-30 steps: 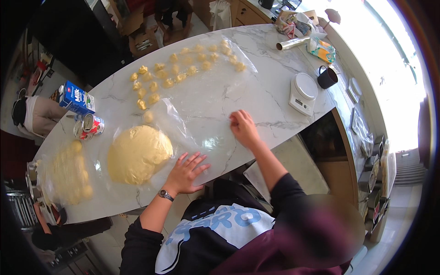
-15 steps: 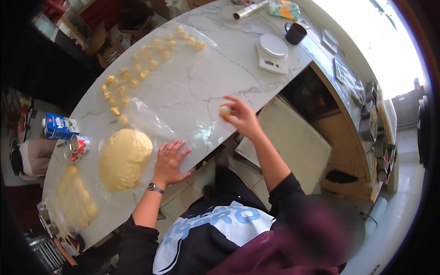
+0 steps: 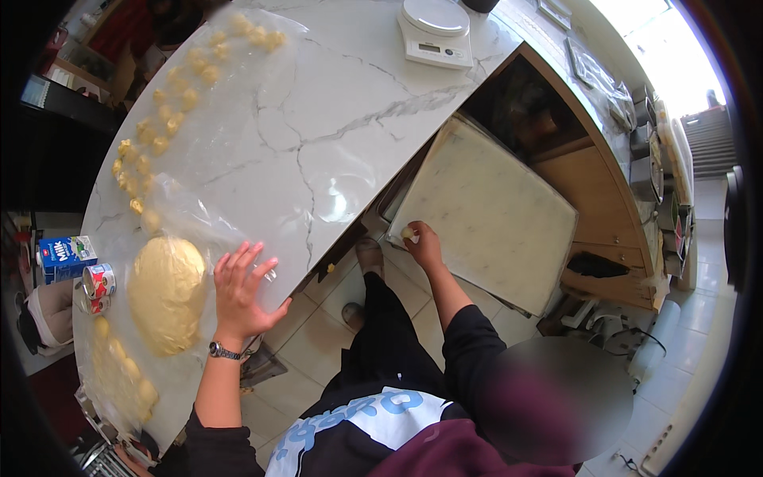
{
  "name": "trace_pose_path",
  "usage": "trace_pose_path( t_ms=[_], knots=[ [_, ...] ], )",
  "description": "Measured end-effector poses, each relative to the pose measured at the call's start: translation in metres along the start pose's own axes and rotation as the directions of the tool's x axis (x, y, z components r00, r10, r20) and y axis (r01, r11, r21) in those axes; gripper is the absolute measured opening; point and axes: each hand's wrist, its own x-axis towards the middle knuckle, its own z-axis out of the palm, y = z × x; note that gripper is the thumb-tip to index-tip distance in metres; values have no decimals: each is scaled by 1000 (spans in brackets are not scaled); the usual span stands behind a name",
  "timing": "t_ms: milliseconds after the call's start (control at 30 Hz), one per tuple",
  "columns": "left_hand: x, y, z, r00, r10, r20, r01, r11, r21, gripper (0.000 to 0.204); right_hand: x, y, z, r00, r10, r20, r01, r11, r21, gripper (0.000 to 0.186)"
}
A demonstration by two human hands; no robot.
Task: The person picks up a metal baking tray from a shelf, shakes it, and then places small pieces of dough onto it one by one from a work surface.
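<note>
Your left hand (image 3: 241, 290) is wide, fingers spread, palm down at the bench (image 3: 366, 151) edge, holding nothing; metal watch (image 3: 225, 350) on that wrist. Your right hand (image 3: 424, 242) is narrow, fingertips pinching a small ball (image 3: 408, 233): pale cream, roundish, partly hidden by your fingers. It's over the left corner of the big pale tray (image 3: 489, 215), right of the bench; can't tell if it touches. Dough mass (image 3: 167, 294) sits on the bench just left of your left hand: yellow, smooth, glossy, a fat oval, clear plastic around it. Left of that, near the bench edge, pale yellow balls (image 3: 127, 366) under clear plastic, smooth and rounded. Cans (image 3: 98, 281) and a blue carton (image 3: 67, 258) stand beyond them. Farther up, rough yellow lumps (image 3: 189, 99) run in uneven rows along a plastic sheet (image 3: 238, 103), craggier than the balls. White scale (image 3: 433, 32) at the far side.
</note>
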Motion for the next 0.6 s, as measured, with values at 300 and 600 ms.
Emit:
trace_pose_path(
  t_ms=[300,600],
  knots=[
    [-9,-4,-1,996,-82,17,83,996,-37,67,32,-155,-72,778,-392,-491,460,888,21,29],
    [-7,2,-6,996,-82,43,85,994,-69,66,205,-325,-1,683,-730,-4,640,602,-477,48]
  ],
)
